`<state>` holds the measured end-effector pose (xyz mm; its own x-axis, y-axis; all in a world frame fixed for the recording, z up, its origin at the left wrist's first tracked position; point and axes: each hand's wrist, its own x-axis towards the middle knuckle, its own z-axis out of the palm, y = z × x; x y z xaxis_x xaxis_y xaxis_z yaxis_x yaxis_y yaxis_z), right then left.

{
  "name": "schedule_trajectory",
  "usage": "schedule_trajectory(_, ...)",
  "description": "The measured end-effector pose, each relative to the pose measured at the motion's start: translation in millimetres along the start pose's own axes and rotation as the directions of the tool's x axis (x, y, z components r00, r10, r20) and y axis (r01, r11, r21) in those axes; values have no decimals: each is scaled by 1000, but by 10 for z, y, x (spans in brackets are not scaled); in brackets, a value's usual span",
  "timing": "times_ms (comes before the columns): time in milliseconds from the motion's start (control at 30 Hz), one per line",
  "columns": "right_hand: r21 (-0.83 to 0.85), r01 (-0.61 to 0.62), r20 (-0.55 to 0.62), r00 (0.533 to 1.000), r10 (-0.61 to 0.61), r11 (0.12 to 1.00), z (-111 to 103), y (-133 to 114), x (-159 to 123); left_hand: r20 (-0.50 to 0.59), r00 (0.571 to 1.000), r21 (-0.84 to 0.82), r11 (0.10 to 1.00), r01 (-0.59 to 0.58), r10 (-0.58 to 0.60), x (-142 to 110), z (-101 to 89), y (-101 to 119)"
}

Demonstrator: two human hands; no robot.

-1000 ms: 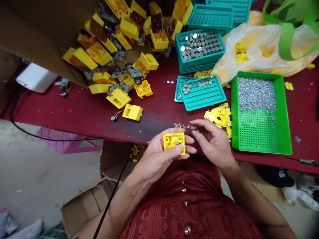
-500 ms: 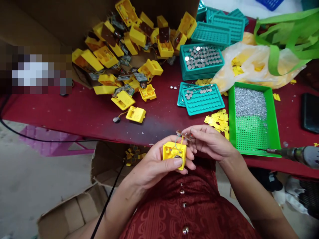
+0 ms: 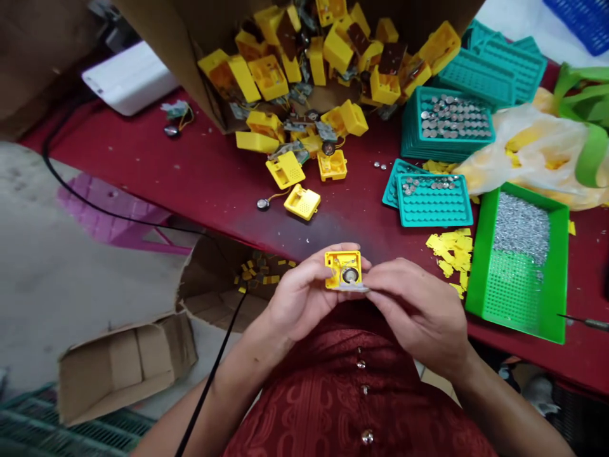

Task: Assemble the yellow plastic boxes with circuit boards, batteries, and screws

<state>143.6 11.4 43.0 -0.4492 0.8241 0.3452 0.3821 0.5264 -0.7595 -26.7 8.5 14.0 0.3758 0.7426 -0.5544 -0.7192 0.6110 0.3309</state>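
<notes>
My left hand (image 3: 304, 292) is closed around a small yellow plastic case (image 3: 328, 279), its hollow inside facing up. A round speaker (image 3: 351, 275) sits in the case, with thin wires above it. At the case's near edge, my right hand (image 3: 413, 311) pinches a small circuit board (image 3: 353, 287), seen nearly edge-on. Beyond my hands on the red cloth lie a yellow case half (image 3: 302, 202) and a loose speaker (image 3: 262, 204) wired to it.
More yellow cases (image 3: 269, 79) with boards heap in a cardboard box. Teal trays (image 3: 435, 212) hold button cells. Yellow tabs (image 3: 451, 251) lie beside a green basket (image 3: 488, 285) of screws. A screwdriver bit (image 3: 583, 320) juts in at right. An open carton (image 3: 126, 374) stands on the floor.
My right hand has brought the board from above the case down to its near edge. My left thumb has moved off the speaker. The view has swung left.
</notes>
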Motion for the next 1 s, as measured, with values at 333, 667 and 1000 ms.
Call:
schedule_trajectory(333, -214, 102, 169, 983, -66, 972, -103, -123, 11, -71, 997, 113, 994, -3, 11, -68, 85, 42)
schedule_trajectory(667, -234, -105, 155, 977, 144, 967, -194, -131, 96, 32, 999, 210, 978, 2, -9, -30, 33, 45)
schedule_trajectory(1000, -188, -96, 210, 968, 135, 977, -246, -82, 210, 15, 999, 190, 981, 27, -31, -43, 60, 61)
